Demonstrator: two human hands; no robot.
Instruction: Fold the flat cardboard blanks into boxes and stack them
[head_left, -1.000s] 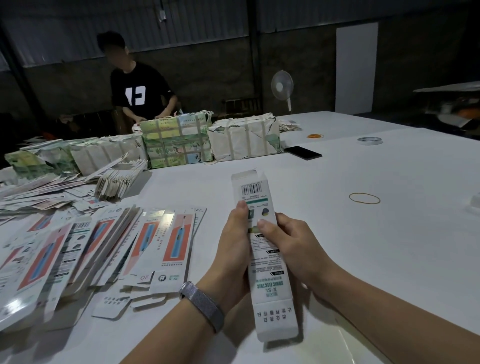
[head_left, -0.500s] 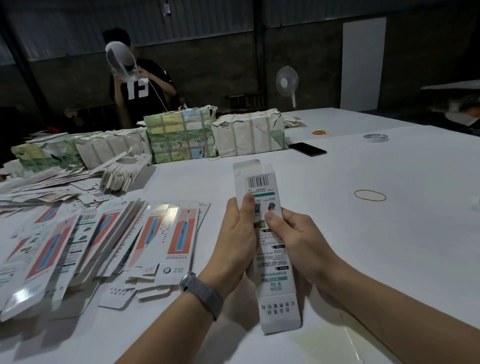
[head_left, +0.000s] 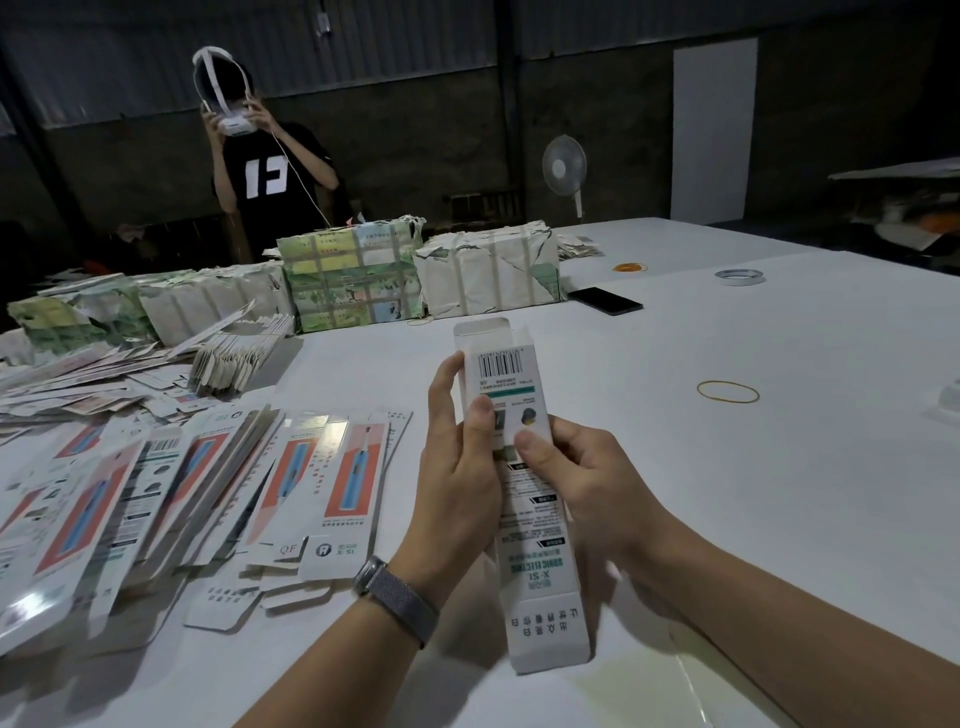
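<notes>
White carton blank (head_left: 524, 499) held above worktop (head_left: 727, 493), squeezed into a tube. Left hand (head_left: 457, 467) and right hand (head_left: 576, 478) pinch its side edges, thumbs on top, far flap open for tucking.

The box (head_left: 524, 499) reads "X·S1" and "SONIC ELECTRIC", seen upside down, with a barcode near its far end. Left of the box, a flat blank (head_left: 340, 499) shows "QF" and "X·S1" on its near flaps.
</notes>
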